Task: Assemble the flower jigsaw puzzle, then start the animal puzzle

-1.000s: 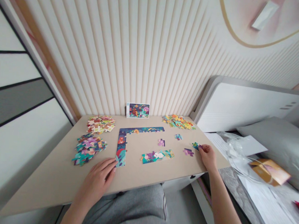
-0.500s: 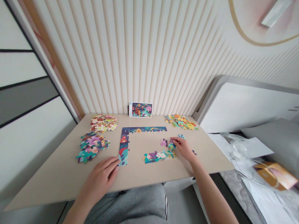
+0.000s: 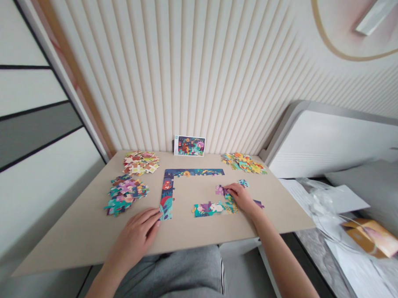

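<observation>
My left hand (image 3: 141,229) lies flat with its fingers stretched out, the fingertips touching the lower end of the L-shaped puzzle border (image 3: 168,187). My right hand (image 3: 240,197) pinches a purple puzzle piece, mostly hidden under the fingers, right beside a pinkish-purple puzzle piece (image 3: 219,190). Below that hand is a joined strip of puzzle pieces (image 3: 207,208) with a white animal on it; its right end is partly covered. A loose blue piece (image 3: 243,183) lies beyond the knuckles, and a dark purple piece (image 3: 259,204) shows behind the wrist.
Two piles, reddish-brown pieces (image 3: 141,162) and purple-teal pieces (image 3: 126,193), lie on the left of the beige table (image 3: 83,232). A yellow-orange pile (image 3: 243,163) sits at the back right. The picture card (image 3: 190,146) leans against the ribbed wall.
My right hand has moved slightly left with its piece, up to the pinkish-purple one. The left hand keeps its place on the border. The whole view has shifted a little.
</observation>
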{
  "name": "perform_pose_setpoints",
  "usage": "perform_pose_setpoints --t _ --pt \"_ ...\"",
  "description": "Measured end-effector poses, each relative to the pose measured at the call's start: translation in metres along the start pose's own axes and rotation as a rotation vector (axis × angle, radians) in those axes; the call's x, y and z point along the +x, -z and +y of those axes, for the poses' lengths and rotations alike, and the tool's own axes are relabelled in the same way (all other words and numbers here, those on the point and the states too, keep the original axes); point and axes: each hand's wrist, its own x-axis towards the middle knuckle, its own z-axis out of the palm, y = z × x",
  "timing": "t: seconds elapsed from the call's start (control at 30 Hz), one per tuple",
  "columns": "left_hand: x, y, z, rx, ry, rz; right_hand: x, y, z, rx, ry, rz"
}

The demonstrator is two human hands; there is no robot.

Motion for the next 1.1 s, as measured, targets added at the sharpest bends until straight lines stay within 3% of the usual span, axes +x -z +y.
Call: perform_pose_setpoints --t 0.27,0.37,0.47,0.6,0.77,0.93,1.1 --pt "0.007 0.002 0.009 0.058 -0.058 0.063 0.004 0.000 -0.020 -0.195 -0.070 -0.001" --pt "0.018 0.007 0.034 0.040 -0.112 0.052 0.011 -0.006 -0.033 -0.229 -0.099 -0.055" --pt "0.033 0.010 0.071 -0.033 -0.201 -0.043 0.018 -0.013 -0.038 -0.245 -0.130 -0.072" --pt "0.049 0.001 0.106 -0.092 -0.304 -0.149 0.023 -0.015 -0.033 -0.220 -0.087 -0.032" --pt "0.052 -0.012 0.108 -0.086 -0.325 -0.169 0.018 0.002 -0.011 -0.294 -0.195 0.181" --pt "0.049 -0.010 0.108 -0.064 -0.311 -0.189 0.009 0.010 0.011 -0.291 -0.219 0.062" --pt "0.049 -0.009 0.112 -0.079 -0.295 -0.163 -0.002 0.008 0.006 -0.394 -0.233 0.166"
